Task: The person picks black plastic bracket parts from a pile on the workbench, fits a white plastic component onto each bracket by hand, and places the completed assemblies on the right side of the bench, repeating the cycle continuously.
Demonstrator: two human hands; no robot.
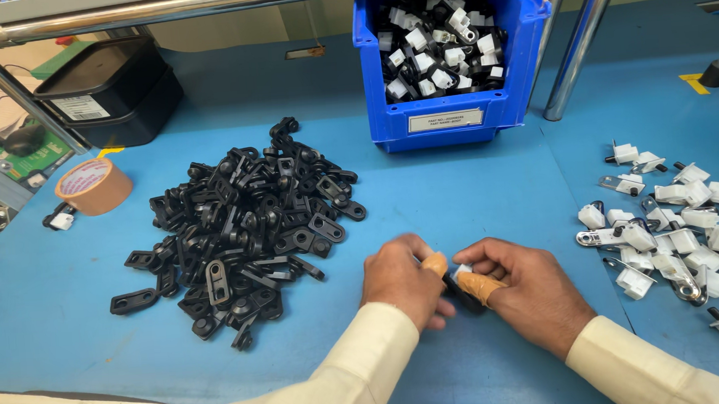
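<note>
My left hand (399,279) and my right hand (527,287) meet over the blue table (460,195), near its front edge. Between their fingertips they pinch one small part (461,285), black with a white piece on it. Both thumbs wear orange finger cots. A big heap of black plastic brackets (247,227) lies just left of my left hand. To the right of my right hand are several scattered white plastic pieces with metal clips (674,235).
A blue bin (454,111) filled with black-and-white assembled parts stands at the back centre. A roll of tan tape (93,185) and a black box (111,88) sit at the left. Metal frame poles (584,34) rise at the back right.
</note>
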